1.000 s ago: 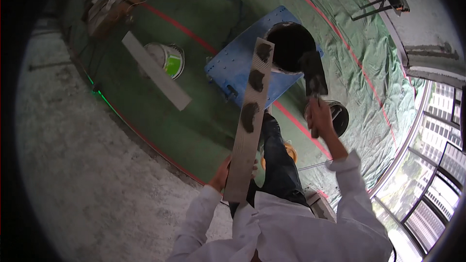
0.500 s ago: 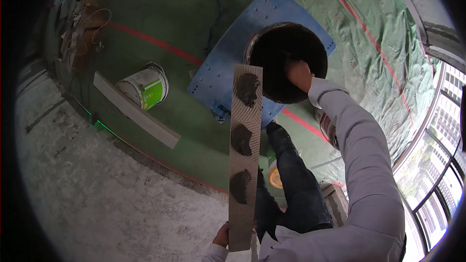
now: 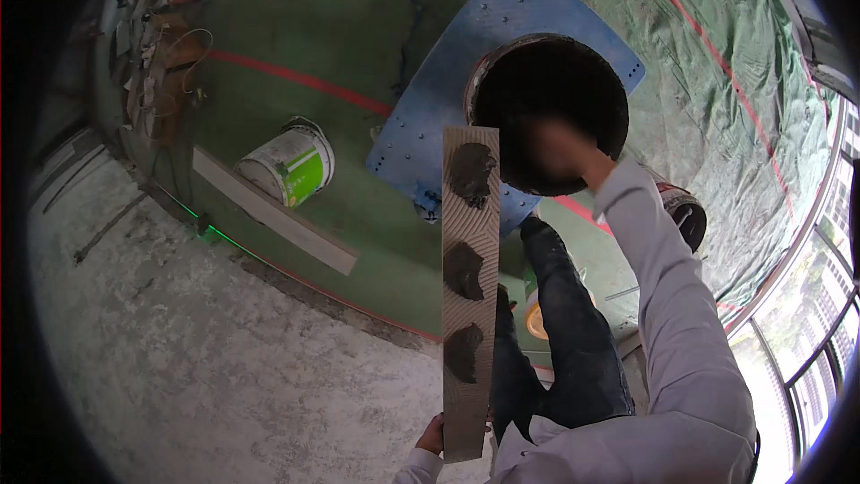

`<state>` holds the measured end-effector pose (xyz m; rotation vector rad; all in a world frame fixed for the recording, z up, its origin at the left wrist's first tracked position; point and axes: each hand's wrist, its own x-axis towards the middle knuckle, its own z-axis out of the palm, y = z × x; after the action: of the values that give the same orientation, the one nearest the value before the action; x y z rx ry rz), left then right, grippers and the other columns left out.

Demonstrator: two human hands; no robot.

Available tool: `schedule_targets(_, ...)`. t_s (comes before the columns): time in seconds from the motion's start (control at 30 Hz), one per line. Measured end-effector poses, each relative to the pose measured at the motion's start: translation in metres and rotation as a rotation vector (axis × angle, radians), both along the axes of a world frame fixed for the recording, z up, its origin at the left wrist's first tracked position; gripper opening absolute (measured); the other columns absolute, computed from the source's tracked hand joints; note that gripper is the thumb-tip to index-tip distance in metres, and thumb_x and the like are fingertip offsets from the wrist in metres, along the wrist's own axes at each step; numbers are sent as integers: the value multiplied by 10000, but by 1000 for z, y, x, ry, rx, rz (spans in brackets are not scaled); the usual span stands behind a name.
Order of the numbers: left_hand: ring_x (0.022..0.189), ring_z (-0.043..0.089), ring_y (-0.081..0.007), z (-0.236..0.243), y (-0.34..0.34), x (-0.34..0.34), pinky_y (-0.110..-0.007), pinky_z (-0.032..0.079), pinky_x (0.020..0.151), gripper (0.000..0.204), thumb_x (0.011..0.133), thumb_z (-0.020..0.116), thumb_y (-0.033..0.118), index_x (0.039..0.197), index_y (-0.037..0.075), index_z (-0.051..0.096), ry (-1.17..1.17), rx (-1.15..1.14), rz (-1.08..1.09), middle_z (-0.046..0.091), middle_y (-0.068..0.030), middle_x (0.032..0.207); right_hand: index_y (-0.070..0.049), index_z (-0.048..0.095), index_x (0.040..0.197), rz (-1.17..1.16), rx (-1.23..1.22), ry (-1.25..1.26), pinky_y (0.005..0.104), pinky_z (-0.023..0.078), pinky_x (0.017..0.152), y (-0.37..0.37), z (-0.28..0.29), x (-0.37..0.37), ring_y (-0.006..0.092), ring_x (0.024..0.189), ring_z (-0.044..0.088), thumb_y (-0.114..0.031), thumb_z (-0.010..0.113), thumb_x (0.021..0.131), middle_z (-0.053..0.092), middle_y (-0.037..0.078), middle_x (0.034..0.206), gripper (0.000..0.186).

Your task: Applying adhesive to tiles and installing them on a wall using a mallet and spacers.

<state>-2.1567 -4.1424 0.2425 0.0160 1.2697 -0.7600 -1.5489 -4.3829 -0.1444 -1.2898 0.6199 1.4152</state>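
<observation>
My left hand [image 3: 432, 435] grips the lower end of a long, narrow grey tile strip [image 3: 473, 312], its fingers closed around the edge. The strip stands up in front of me, its combed, ridged face carrying 3 separate dabs of dark mortar [image 3: 463, 271]. Over at the right, my right hand [image 3: 557, 151] reaches into a large round bucket [image 3: 479, 81] with a very dark inside. Motion smears that hand, and its fingers and anything in them cannot be made out. The bucket rests on a blue platform [image 3: 439, 94] with raised studs.
A white and green bucket [image 3: 296, 166] lies beside a long pale strip [image 3: 278, 212] on the green floor covering [image 3: 296, 18]. Another bucket [image 3: 683, 215] is by my right forearm. Rough concrete [image 3: 233, 341] runs along the lower left; windows [image 3: 797, 332] stand at the right.
The whole view has shifted, so most things appear farther right. My right hand has moved within the bucket and is more blurred. My left hand keeps hold of the strip.
</observation>
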Motion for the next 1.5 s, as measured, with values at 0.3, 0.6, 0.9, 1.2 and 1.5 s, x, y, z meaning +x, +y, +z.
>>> schedule_targets(0.3,1472,549,-451,38,8,46,-604,452,1230,769,1142,297,521,1699,-9,306,-155,-180,272,431,-288,1691,-128,606,1287,-330,134,-29,326,401,473,-41,208,-58,114,508,454,-503,523,1137,511,-15,746,413)
schedule_targets(0.6,1279,683,-342,72,18,27,-544,587,1078,774,1155,313,614,1610,7,468,-638,33,26,635,-207,1481,-79,604,1314,-390,50,-391,329,459,442,-41,476,-327,128,492,516,-387,530,1157,534,18,778,353)
schedule_targets(0.9,1220,699,-358,20,-8,-21,-551,610,1026,772,1142,314,651,1584,41,488,-817,-81,157,670,-206,1385,71,530,1422,-313,-225,-1043,222,384,477,10,740,-627,47,528,501,-122,547,1118,571,6,773,360)
schedule_targets(1.2,1239,694,-388,11,-36,-32,-553,569,1098,692,1171,297,573,1588,53,483,-827,-63,242,669,-218,1399,-8,556,1246,-78,-350,-484,310,430,472,47,659,-801,111,512,547,-207,604,1112,586,35,686,245)
schedule_targets(1.5,1254,690,-398,9,-8,-28,-580,589,1048,698,1162,310,587,1592,65,485,-852,-61,239,654,-236,1431,-39,586,1327,-337,-222,-393,285,418,392,35,670,-748,129,442,550,-284,492,1169,580,41,737,306)
